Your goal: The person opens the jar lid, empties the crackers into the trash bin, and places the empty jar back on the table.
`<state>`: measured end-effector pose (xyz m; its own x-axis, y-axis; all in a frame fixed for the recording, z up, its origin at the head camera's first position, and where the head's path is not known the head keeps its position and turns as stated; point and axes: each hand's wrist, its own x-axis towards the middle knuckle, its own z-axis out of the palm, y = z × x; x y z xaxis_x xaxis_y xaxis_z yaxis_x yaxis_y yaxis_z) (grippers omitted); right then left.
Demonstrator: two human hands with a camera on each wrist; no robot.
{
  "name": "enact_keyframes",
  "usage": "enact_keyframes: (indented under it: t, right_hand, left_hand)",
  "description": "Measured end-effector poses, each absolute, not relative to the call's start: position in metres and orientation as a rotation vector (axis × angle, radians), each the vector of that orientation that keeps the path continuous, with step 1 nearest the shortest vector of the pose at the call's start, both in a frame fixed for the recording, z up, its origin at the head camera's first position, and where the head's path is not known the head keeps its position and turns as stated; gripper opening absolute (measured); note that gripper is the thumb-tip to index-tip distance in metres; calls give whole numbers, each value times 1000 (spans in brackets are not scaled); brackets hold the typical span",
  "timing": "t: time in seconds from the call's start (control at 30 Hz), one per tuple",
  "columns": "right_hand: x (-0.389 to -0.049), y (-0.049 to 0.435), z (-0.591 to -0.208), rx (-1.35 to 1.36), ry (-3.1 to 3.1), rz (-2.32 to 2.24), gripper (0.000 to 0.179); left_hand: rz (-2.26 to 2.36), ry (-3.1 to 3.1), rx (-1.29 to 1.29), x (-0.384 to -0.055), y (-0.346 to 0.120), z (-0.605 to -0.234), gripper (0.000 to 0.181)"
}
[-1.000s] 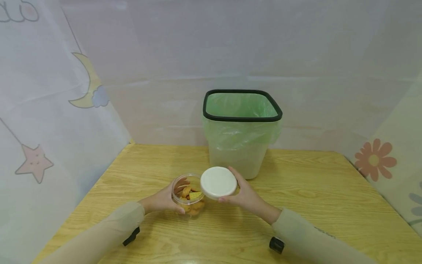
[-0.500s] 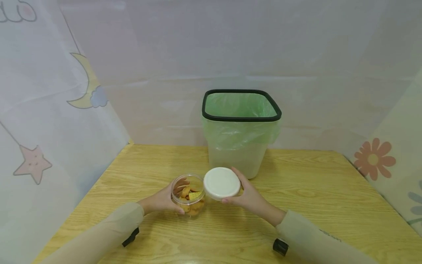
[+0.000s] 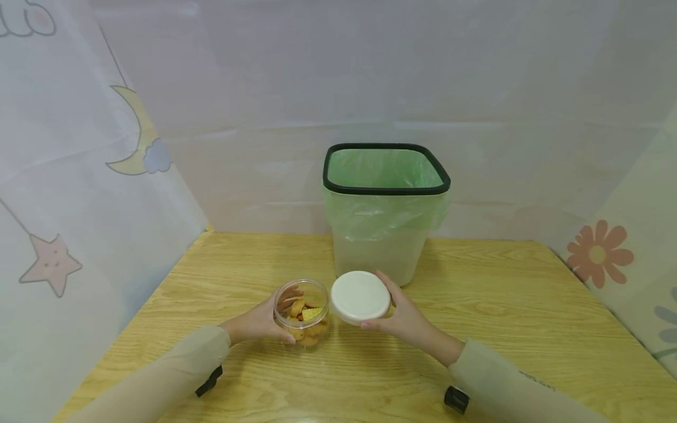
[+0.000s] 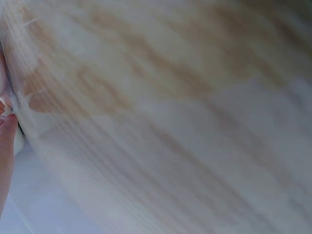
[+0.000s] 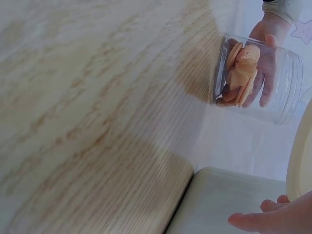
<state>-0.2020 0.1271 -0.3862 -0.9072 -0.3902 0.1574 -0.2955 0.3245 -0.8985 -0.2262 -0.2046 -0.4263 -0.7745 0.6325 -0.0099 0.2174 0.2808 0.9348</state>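
Observation:
A clear, lidless jar (image 3: 302,322) with cookies (image 3: 298,308) in its lower part stands upright on the table. My left hand (image 3: 264,319) grips the jar from its left side, thumb in front and fingers behind. My right hand (image 3: 404,320) holds a round white lid (image 3: 361,296) by its right edge, just right of the jar and apart from it. In the right wrist view, the jar (image 5: 282,87) shows its bare threaded rim, and the lid (image 5: 300,161) is partly cut off. The left wrist view catches only a sliver of the left hand (image 4: 6,146).
Behind the lid stands a white trash bin (image 3: 378,252) with a black rim and a green liner bag (image 3: 386,214). The wooden table (image 3: 492,305) extends to both sides. Printed cloth walls (image 3: 254,176) enclose its back and sides.
My right hand has carried the lid a little to the right, away from the jar's mouth, and slightly lower in view. My left hand and the jar have stayed nearly still.

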Motion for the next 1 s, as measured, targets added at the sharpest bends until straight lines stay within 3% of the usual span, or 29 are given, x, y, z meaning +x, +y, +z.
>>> enact_keyframes:
  t: [1.0]
  right_hand:
    - [-197,140,-392,-612,2546,-1610,106]
  left_hand:
    - [1490,2175,764,-226,-205,-426,108]
